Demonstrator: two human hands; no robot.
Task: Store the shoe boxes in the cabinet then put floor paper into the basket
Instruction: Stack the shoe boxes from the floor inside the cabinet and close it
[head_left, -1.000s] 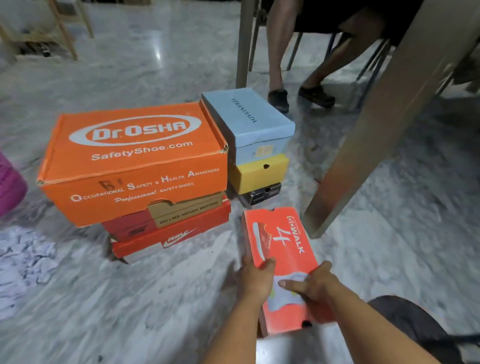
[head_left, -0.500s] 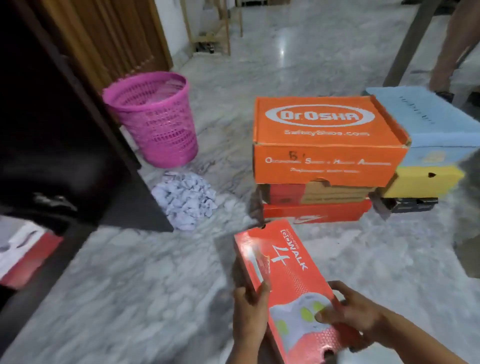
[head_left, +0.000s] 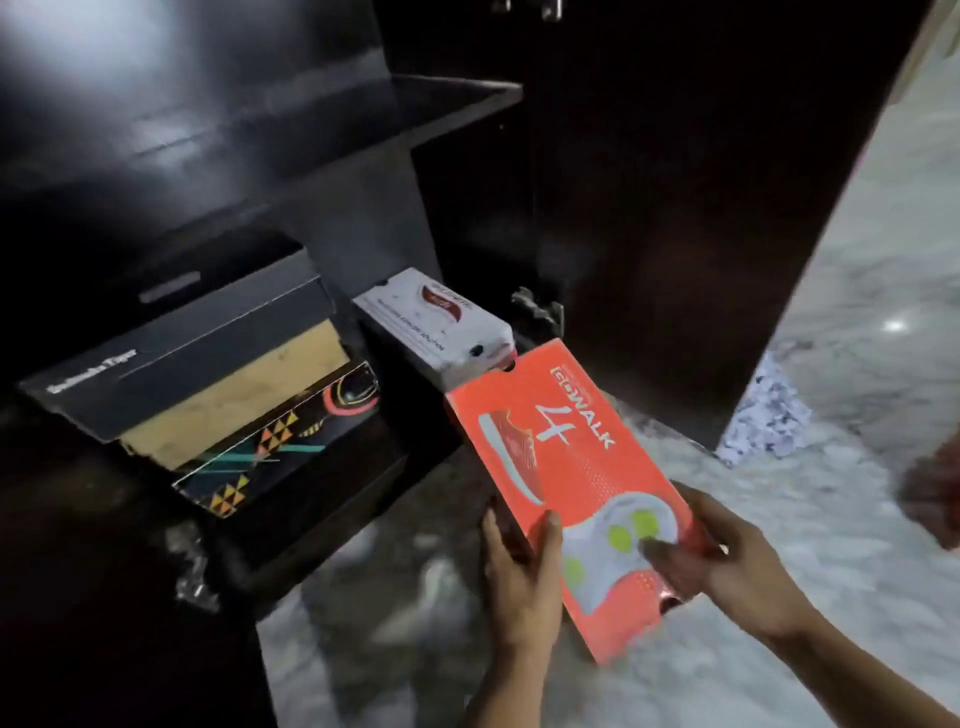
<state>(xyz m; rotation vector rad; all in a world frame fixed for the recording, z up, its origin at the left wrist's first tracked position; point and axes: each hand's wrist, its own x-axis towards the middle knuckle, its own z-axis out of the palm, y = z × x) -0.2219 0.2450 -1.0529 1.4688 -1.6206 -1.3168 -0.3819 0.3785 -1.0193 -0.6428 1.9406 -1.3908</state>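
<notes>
While the dark cabinet (head_left: 363, 171) fills most of the view with its door (head_left: 675, 208) swung open to the right, the step in hand looks like storing one of the shoe boxes: an orange GOwalk 4 box (head_left: 566, 483) is held out over the marble floor (head_left: 857, 519), its far end just at the cabinet's lower opening. Inside, a stack of a black box (head_left: 171, 358) on a tan one (head_left: 244, 400) on a patterned one (head_left: 280, 441) sits to the left, and a white box (head_left: 436, 322) lies further in, touching or nearly touching the orange box's far end. Next, I judge, the box must slide in beside or onto the white one. A heap of shredded paper (head_left: 769, 421) lies on the floor past the door. Left hand (head_left: 519, 577) grips the box's left edge, thumb on top; right hand (head_left: 727, 561) grips the near right corner, thumb pressed on the lid.
</notes>
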